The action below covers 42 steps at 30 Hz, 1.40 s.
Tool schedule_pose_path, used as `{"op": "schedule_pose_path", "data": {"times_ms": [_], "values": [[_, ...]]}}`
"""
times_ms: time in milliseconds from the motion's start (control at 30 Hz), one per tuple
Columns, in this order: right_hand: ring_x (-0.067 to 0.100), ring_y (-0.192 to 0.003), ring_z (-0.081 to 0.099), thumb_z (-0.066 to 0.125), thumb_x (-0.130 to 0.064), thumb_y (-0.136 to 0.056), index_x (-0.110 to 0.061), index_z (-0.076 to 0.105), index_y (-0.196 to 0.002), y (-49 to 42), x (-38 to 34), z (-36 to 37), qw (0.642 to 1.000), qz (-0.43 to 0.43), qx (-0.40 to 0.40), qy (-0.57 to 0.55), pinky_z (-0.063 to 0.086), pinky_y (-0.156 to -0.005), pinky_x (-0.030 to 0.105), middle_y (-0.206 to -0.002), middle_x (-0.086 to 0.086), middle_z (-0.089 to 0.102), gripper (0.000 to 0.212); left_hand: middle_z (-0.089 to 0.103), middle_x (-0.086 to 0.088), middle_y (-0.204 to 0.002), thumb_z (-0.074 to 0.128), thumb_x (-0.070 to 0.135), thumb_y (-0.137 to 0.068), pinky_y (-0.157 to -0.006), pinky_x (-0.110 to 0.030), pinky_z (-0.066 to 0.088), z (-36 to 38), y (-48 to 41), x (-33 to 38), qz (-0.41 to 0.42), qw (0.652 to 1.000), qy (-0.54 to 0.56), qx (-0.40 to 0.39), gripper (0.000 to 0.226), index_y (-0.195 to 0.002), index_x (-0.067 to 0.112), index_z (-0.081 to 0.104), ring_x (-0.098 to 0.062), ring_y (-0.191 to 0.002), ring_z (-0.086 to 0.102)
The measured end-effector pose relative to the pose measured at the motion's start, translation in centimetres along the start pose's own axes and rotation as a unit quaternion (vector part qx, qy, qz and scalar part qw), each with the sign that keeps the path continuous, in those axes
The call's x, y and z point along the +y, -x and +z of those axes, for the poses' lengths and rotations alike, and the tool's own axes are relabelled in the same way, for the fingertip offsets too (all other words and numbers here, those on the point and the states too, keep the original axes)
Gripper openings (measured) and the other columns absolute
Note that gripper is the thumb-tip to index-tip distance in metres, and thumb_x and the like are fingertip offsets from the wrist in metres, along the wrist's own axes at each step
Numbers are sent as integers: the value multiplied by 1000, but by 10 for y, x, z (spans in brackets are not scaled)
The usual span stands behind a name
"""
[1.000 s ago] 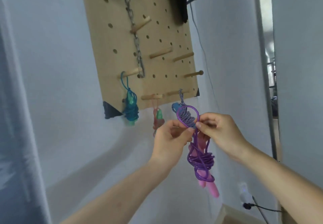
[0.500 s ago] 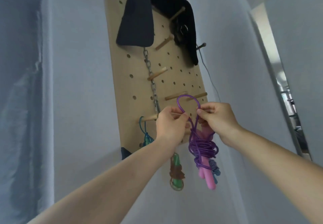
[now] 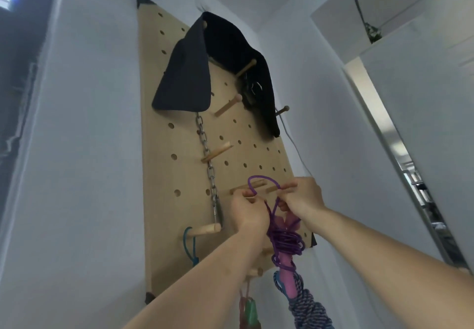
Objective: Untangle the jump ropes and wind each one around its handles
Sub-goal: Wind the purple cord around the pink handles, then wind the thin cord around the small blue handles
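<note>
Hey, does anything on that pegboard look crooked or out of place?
The dark cloth is slung across the top pegs, hiding part of the pegboard. The purple rope, pinched by left hand and right hand, looks neatly wound.

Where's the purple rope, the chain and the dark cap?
purple rope [image 3: 284, 242]: head view, on its wound coils.
chain [image 3: 205, 147]: head view, on a middle link.
dark cap [image 3: 183, 77]: head view, on its brim.
</note>
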State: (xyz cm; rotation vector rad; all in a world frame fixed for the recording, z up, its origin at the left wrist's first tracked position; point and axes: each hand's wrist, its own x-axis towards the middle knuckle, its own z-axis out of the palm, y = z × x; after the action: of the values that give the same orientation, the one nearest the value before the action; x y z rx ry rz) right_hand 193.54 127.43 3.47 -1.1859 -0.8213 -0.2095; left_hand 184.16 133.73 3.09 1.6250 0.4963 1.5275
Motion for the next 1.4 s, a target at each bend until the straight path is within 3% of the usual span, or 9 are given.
{"op": "schedule_pose_path", "data": {"times_ms": [233, 333, 467, 567, 800, 967, 1133, 1300, 1400], "values": [[14, -67, 69, 76, -8, -82, -14, 70, -99, 1, 11, 4, 995, -3, -78, 68, 54, -54, 25, -87, 6, 73, 19, 74, -5, -86, 64, 7, -87, -78, -44, 62, -8, -13, -17, -10, 999, -29, 20, 21, -80, 27, 60, -28, -79, 73], [16, -59, 62, 79, -10, -78, -17, 69, -100, 9, 14, -9, 991, 7, -106, 76, 42, -42, 20, -87, 7, 73, 25, 70, 0, -90, 64, 11, -88, -72, -35, 59, -16, 0, -15, 4, 998, -59, -1, 15, -95, 24, 61, -22, -80, 70], [15, -64, 66, 79, -18, -81, -21, 69, -100, 23, 18, -37, 989, -13, -117, 86, 47, -50, 27, -82, 0, 75, 23, 58, 8, -112, 64, 18, -91, -74, -28, 47, -32, 23, -6, 50, 996, -69, -24, 30, -118, 27, 54, -13, -93, 61], [12, -59, 65, 78, -16, -82, -19, 70, -99, 36, 18, -64, 988, -45, -102, 105, 44, -45, 19, -79, 2, 74, 19, 60, 13, -113, 61, 15, -94, -70, -22, 49, -45, 45, 2, 117, 986, -77, -92, 25, -115, 28, 58, -4, -90, 60], [15, -55, 64, 75, -17, -84, -20, 73, -88, 88, 30, -129, 982, -90, -87, 143, 40, -44, 12, -74, 0, 72, 6, 74, -5, -87, 68, 12, -90, -69, -27, 57, -47, 108, -11, 152, 943, -87, -283, 12, -91, 23, 72, -21, -82, 70], [11, -53, 61, 77, -16, -83, -20, 74, -84, 149, 82, -170, 977, -37, -120, 171, 39, -45, 11, -70, -1, 70, 5, 71, -12, -81, 68, 8, -86, -61, -31, 48, -30, 159, -76, 93, 909, -108, -392, 12, -92, 19, 70, -29, -69, 64], [13, -57, 62, 75, -16, -85, -17, 75, -86, 218, 161, -212, 968, 61, -153, 188, 41, -47, 12, -73, 1, 71, 2, 73, -6, -77, 66, 29, -70, -63, -31, 49, -9, 221, -169, 11, 884, -139, -445, 16, -86, 27, 71, -25, -69, 65], [15, -65, 68, 76, -22, -84, -29, 74, -83, 300, 269, -256, 931, 183, -184, 257, 53, -62, 27, -74, -5, 72, 7, 74, 1, -78, 70, 22, -81, -70, -32, 53, 6, 304, -281, -98, 831, -183, -517, 9, -89, 24, 73, -19, -74, 69], [10, -64, 65, 75, -18, -83, -25, 74, -79, 354, 330, -279, 903, 255, -197, 284, 50, -62, 21, -73, -4, 71, 9, 70, 5, -76, 70, 22, -81, -73, -29, 53, 15, 367, -348, -156, 787, -211, -558, 10, -90, 25, 73, -14, -74, 66]]}}
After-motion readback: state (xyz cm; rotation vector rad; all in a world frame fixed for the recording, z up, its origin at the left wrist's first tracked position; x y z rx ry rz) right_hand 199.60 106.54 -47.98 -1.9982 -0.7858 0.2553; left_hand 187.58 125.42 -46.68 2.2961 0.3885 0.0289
